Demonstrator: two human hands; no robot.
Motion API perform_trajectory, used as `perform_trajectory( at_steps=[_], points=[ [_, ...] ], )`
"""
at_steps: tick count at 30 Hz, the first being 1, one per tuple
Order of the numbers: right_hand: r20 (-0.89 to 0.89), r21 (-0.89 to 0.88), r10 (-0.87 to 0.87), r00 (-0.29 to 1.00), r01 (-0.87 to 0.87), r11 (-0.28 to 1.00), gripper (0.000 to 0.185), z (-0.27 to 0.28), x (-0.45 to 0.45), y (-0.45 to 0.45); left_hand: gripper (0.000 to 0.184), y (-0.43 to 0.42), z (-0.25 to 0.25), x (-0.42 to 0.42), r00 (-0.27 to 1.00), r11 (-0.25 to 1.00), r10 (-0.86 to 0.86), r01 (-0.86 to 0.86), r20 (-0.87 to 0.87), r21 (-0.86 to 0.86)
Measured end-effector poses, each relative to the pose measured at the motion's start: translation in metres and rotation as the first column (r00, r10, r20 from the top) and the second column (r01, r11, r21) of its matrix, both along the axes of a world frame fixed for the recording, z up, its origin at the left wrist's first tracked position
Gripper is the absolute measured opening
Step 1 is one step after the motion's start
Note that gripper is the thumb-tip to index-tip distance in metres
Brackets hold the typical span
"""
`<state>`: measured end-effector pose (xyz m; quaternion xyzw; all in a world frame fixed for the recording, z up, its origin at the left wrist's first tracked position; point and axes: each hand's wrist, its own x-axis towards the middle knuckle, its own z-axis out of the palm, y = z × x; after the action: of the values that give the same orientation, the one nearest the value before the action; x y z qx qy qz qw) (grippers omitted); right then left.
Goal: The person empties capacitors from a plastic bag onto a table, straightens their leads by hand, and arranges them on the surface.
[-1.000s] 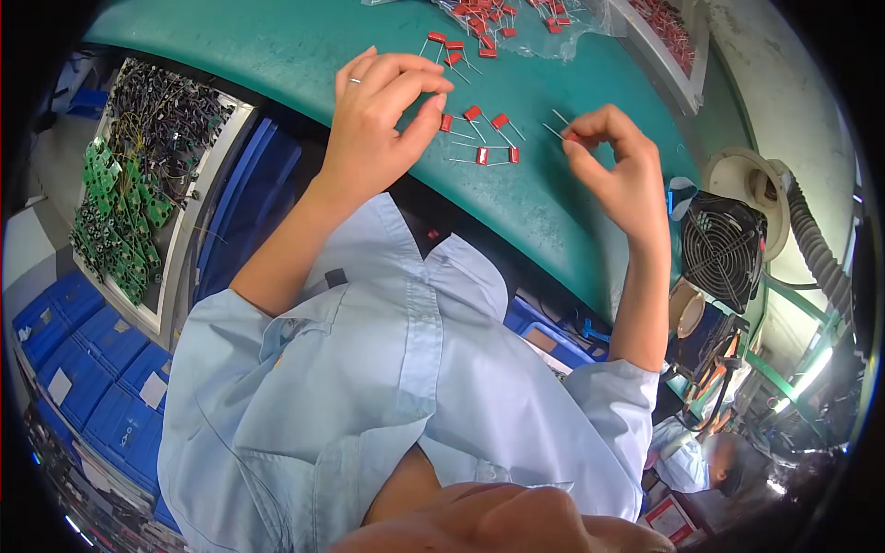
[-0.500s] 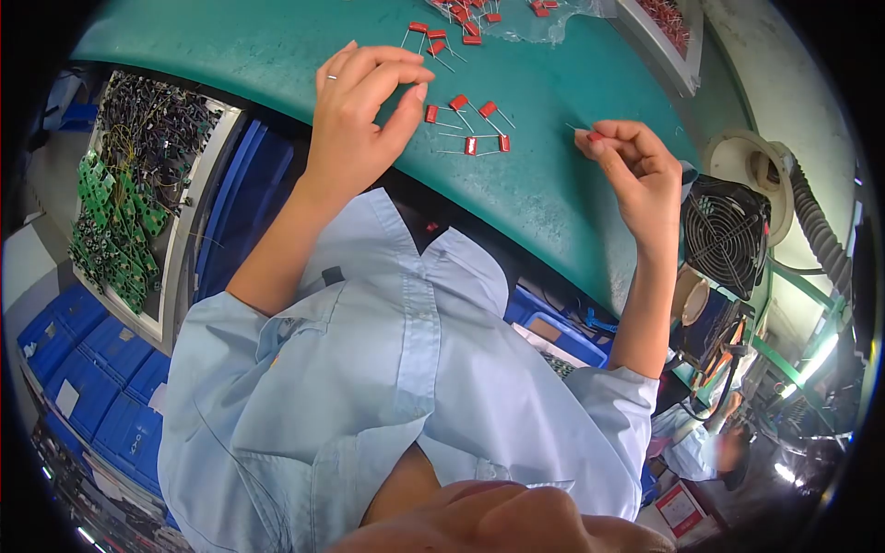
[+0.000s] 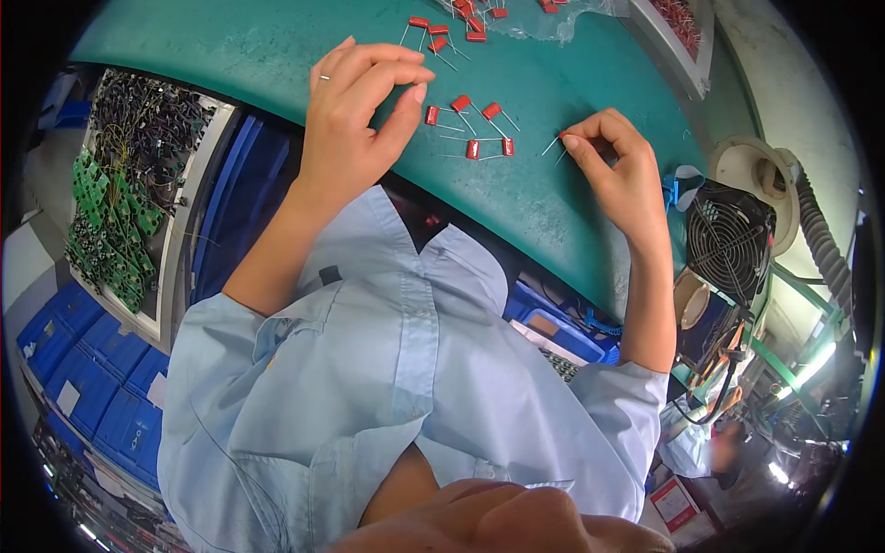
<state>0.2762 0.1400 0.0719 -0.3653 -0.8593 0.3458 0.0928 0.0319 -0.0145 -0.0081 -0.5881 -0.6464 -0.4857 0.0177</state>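
My left hand (image 3: 364,115), with a ring on one finger, hovers over the green table (image 3: 267,51) with its thumb and fingers apart and nothing between them. Thumb and forefinger of my right hand (image 3: 613,161) pinch a small red component (image 3: 563,135), whose two thin wire leads point down and left. Between the hands lie several red components with leads, among them one (image 3: 473,149) with its printed face up. Beyond my left fingertips is a small group of red components (image 3: 438,43).
At the far edge lies a clear plastic bag (image 3: 553,26) with red components. A metal-edged tray (image 3: 678,55) holds more. A black fan (image 3: 728,241) stands at the right; a tray of green circuit boards (image 3: 115,230) is at the left. A co-worker (image 3: 687,447) is at lower right.
My right hand has moved a little left and turned, so the leads of its component show more clearly. Since the earliest frame, my left hand has shifted slightly left in view, still open.
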Motion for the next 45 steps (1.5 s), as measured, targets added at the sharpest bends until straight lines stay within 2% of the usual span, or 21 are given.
perform_trajectory(
  at_steps=[10,17,20,23,26,28,29,30,32,35,38,39,40,41,42,43,45],
  points=[
    [-0.049,0.271,0.113,0.992,-0.095,0.958,0.01,-0.017,-0.003,-0.009,0.011,0.001,0.001,0.0,1.0,1.0,0.004,-0.004,-0.003,-0.024],
    [-0.03,0.519,0.264,0.964,-0.211,0.828,0.013,-0.025,-0.001,-0.011,0.011,0.001,-0.001,0.001,1.0,1.0,0.016,-0.017,-0.012,-0.019],
    [-0.023,0.543,0.269,0.963,-0.213,0.812,0.014,-0.025,0.0,-0.012,0.011,0.002,-0.001,0.0,1.0,1.0,0.016,-0.016,-0.021,-0.012],
    [-0.065,0.489,0.219,0.974,-0.16,0.857,0.011,-0.025,0.003,-0.011,0.01,0.002,-0.001,0.001,1.0,1.0,0.01,-0.01,-0.022,-0.009],
    [-0.104,0.356,0.165,0.981,-0.118,0.927,0.008,-0.012,0.007,0.007,0.009,0.001,-0.001,0.001,0.999,1.0,0.02,-0.02,-0.026,-0.009],
    [-0.239,0.402,0.084,0.967,0.02,0.915,0.008,-0.001,0.009,0.044,0.009,0.002,0.0,0.002,0.999,1.0,0.027,-0.027,-0.026,-0.006],
    [-0.327,0.31,-0.039,0.944,0.145,0.94,0.01,0.003,0.011,0.071,0.009,0.002,-0.002,0.002,0.999,1.0,0.031,-0.031,-0.029,0.006],
    [-0.367,0.315,-0.152,0.918,0.277,0.908,0.012,0.009,0.01,0.099,0.009,0.003,-0.005,0.001,0.999,0.999,0.032,-0.031,-0.033,0.021],
    [-0.472,0.387,-0.179,0.863,0.385,0.838,0.019,0.02,0.012,0.155,0.009,0.005,-0.006,0.002,0.999,0.999,0.031,-0.03,-0.034,0.037],
    [-0.414,0.561,-0.156,0.897,0.386,0.732,0.024,0.01,0.023,0.218,0.009,0.003,-0.003,0.002,0.999,0.999,0.029,-0.028,-0.025,0.031],
    [-0.311,0.625,-0.082,0.947,0.269,0.733,0.023,0.016,-0.002,0.169,0.011,0.003,-0.002,0.002,0.999,0.999,0.039,-0.039,-0.006,0.032],
    [-0.309,0.522,-0.018,0.951,0.185,0.833,0.018,0.01,-0.009,0.148,0.011,0.003,-0.001,0.002,0.999,0.999,0.043,-0.042,-0.01,0.034],
    [-0.277,0.342,0.005,0.961,0.094,0.935,0.016,0.011,-0.021,0.109,0.012,0.002,0.001,0.003,0.999,0.999,0.041,-0.041,-0.014,0.033],
    [-0.17,0.358,0.167,0.971,-0.097,0.929,0.017,0.017,-0.034,0.072,0.012,0.003,0.002,0.004,0.999,0.999,0.032,-0.032,-0.018,0.032],
    [-0.102,0.263,0.287,0.952,-0.253,0.931,0.019,0.017,-0.042,0.048,0.013,0.004,0.0,0.004,0.999,0.998,0.038,-0.037,-0.034,0.05],
    [-0.061,0.255,0.431,0.901,-0.403,0.879,0.019,0.013,-0.048,0.033,0.012,0.004,0.001,0.004,0.999,0.998,0.038,-0.037,-0.034,0.044],
    [-0.051,0.214,0.528,0.848,-0.507,0.835,0.019,0.007,-0.059,0.014,0.012,0.002,0.003,0.003,0.999,0.999,0.027,-0.026,-0.032,0.027]
  ],
)
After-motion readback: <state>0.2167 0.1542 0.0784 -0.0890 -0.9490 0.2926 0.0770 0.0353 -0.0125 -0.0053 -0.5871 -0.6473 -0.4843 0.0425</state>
